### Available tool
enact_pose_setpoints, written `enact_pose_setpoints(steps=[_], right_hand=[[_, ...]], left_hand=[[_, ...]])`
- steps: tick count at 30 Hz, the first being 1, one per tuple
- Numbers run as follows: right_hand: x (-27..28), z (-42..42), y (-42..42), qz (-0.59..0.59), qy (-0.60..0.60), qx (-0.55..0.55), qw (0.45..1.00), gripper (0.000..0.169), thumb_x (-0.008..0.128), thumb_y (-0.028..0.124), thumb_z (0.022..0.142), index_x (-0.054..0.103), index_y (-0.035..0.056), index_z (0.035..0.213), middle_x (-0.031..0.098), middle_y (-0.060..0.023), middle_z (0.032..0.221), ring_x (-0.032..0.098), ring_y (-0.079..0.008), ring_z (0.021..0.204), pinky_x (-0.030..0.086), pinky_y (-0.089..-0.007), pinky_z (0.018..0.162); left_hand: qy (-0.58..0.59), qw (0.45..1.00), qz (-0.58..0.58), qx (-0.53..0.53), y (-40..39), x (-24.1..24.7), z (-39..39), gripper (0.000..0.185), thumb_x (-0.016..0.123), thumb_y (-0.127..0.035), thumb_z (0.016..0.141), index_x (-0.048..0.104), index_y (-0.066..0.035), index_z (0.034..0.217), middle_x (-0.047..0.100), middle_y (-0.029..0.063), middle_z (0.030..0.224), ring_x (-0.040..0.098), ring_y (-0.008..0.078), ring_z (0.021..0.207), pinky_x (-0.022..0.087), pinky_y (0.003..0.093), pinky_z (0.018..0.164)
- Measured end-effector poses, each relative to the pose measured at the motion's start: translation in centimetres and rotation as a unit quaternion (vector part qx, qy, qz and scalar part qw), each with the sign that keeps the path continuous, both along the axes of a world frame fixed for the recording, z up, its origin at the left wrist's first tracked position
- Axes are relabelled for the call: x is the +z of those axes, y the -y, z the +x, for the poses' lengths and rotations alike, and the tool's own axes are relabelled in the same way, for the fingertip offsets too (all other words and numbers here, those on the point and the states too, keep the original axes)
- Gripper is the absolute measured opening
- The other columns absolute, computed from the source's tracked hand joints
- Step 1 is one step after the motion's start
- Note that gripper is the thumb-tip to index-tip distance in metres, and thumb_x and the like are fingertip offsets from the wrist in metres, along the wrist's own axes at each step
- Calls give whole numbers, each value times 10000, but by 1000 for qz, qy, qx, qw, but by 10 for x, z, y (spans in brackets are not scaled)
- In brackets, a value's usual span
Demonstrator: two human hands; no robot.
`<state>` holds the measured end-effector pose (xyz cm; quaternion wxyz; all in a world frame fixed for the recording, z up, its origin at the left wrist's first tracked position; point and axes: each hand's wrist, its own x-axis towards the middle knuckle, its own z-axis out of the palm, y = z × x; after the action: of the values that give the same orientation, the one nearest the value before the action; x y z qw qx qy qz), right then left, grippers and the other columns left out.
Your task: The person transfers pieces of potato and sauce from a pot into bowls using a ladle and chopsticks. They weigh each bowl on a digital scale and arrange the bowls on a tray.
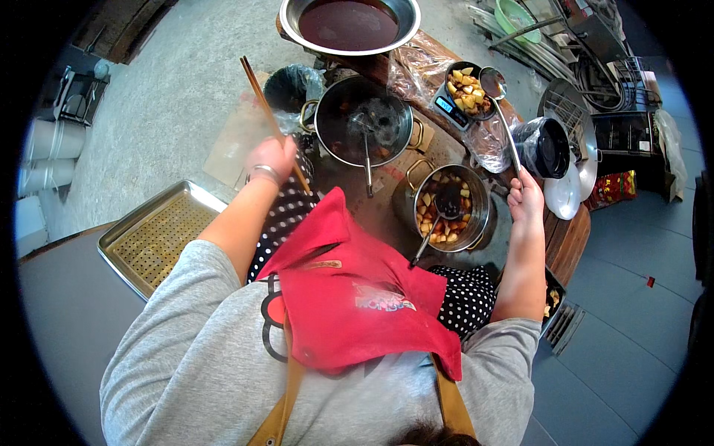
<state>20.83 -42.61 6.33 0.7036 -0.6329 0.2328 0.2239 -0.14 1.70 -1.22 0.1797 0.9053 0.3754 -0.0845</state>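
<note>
My left hand is closed around a pair of wooden chopsticks, left of a large two-handled pot of dark liquid in which a metal ladle stands. My right hand grips a long-handled metal ladle; its bowl, with dark liquid in it, is at the rim of a black bowl of potato pieces and brown chunks. That bowl stands on a digital scale. Nearer me, a smaller steel pot holds potato pieces in brown sauce and a dark ladle.
A wide metal basin of dark red liquid stands at the top. Stacked black bowls in plastic wrap and a white lid are on the right. A perforated metal tray lies left. A plastic-lined bin stands beside the large pot.
</note>
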Motion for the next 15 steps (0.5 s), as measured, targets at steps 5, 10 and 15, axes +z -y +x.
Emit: enact_pose_setpoints(steps=[5, 10, 15], right_hand=[[6, -3, 0, -4, 2, -5, 1000, 247, 447, 207, 912, 507, 116, 1133, 435, 30, 585, 261, -37, 368, 203, -180, 340], [9, -3, 1, 8, -2, 3, 1000, 260, 447, 210, 911, 495, 117, 1150, 431, 31, 595, 271, -38, 374, 213, -184, 340], [7, -3, 1, -5, -2, 0, 1000, 259, 446, 214, 912, 496, 116, 1147, 429, 32, 596, 277, -40, 376, 217, -184, 338]], left_hand=[[-8, 1000, 1, 2, 2, 4, 1, 494, 341, -426, 864, 626, -22, 849, 619, 202, 891, 590, 356, 855, 459, 411, 765], [4, 1000, -3, -6, 0, 2, 0, 496, 376, -432, 853, 607, 7, 851, 610, 229, 891, 590, 369, 849, 459, 418, 765], [-22, 1000, 8, -4, 0, 0, 1, 512, 308, -425, 874, 638, -34, 875, 620, 189, 914, 582, 345, 889, 447, 404, 796]])
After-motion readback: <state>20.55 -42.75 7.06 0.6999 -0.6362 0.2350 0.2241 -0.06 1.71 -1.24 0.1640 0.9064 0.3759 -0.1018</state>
